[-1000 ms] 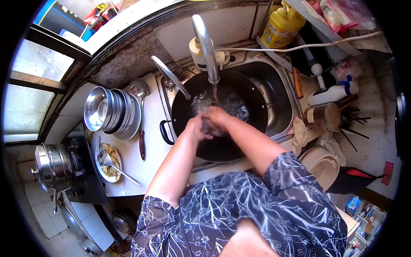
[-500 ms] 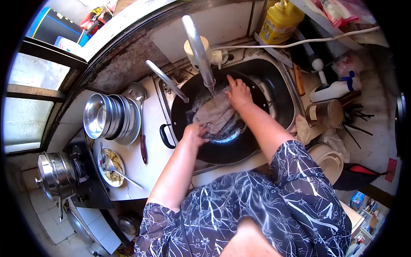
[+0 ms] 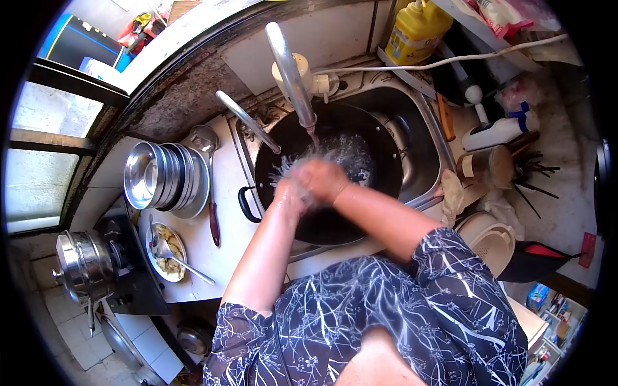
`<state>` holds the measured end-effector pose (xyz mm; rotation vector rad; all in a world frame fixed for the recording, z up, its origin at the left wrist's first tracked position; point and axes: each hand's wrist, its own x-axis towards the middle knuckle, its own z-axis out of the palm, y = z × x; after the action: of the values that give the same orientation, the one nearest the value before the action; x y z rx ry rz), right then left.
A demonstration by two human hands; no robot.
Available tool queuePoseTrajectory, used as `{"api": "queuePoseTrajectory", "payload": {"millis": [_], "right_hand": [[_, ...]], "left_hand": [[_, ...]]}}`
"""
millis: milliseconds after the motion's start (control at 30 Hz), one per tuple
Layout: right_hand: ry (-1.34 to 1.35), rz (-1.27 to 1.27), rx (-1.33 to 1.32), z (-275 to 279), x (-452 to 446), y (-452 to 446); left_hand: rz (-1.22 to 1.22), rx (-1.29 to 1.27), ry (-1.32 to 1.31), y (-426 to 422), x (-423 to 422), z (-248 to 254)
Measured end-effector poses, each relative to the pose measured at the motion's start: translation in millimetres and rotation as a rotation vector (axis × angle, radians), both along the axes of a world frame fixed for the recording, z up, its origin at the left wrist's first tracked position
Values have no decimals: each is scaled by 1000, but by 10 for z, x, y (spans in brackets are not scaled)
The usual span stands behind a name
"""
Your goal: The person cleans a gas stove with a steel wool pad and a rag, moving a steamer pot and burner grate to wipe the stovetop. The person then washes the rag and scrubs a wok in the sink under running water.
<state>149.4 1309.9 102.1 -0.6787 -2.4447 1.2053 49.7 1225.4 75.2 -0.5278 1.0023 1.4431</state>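
Note:
Both hands are pressed together over the black wok [image 3: 380, 199] in the sink, closed and blurred by motion. My right hand [image 3: 324, 180] overlaps my left hand [image 3: 290, 195], which sits just to its left. The grey cloth is bunched between them, almost wholly hidden by the fingers and splashing water. Just above the hands, the metal faucet [image 3: 291, 74] runs a stream of water [image 3: 315, 136] into the wok. Churning water [image 3: 357, 161] splashes to the right of the hands.
Stacked metal bowls [image 3: 147, 175], a ladle [image 3: 214, 186] and a plate of food with a spoon [image 3: 168, 251] stand on the left counter. A second spout [image 3: 248, 121] arches over the wok's left rim. At right are a white bottle [image 3: 492, 137] and a jar [image 3: 494, 166].
My right hand has moved left and down from the wok's far side to meet my left. The cloth, earlier spread under the faucet, is now gathered up, and water splashes around the hands.

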Motion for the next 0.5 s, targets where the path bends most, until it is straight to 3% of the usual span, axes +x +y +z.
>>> {"api": "queuePoseTrajectory", "payload": {"millis": [33, 100, 133, 200, 233, 300, 333, 400, 467, 500], "right_hand": [[-167, -36, -83, -136, -16, 199], [-525, 115, 46, 24, 22, 563], [-526, 116, 43, -17, 50, 670], [-522, -132, 360, -88, 74, 763], [-518, -131, 362, -131, 53, 730], [-559, -371, 193, -194, 42, 523], [-663, -351, -18, -326, -9, 376], [-550, -149, -400, -451, -103, 226], [-356, -22, -482, -615, -269, 46], [-202, -176, -847, 222, -168, -80]], "left_hand": [[-64, -163, 71, 147, 111, 349], [-37, -137, 125, 132, 183, 462], [-37, -140, 124, 83, 163, 391], [-432, -391, 292, -30, 102, 270], [-430, -391, 296, -50, 77, 202], [-132, -518, 221, -40, 106, 271], [-145, -508, 248, -11, 134, 320], [-225, -443, 176, 44, 65, 272], [-310, -402, 130, 87, 11, 337], [-169, -339, 60, 64, 8, 415]]}}
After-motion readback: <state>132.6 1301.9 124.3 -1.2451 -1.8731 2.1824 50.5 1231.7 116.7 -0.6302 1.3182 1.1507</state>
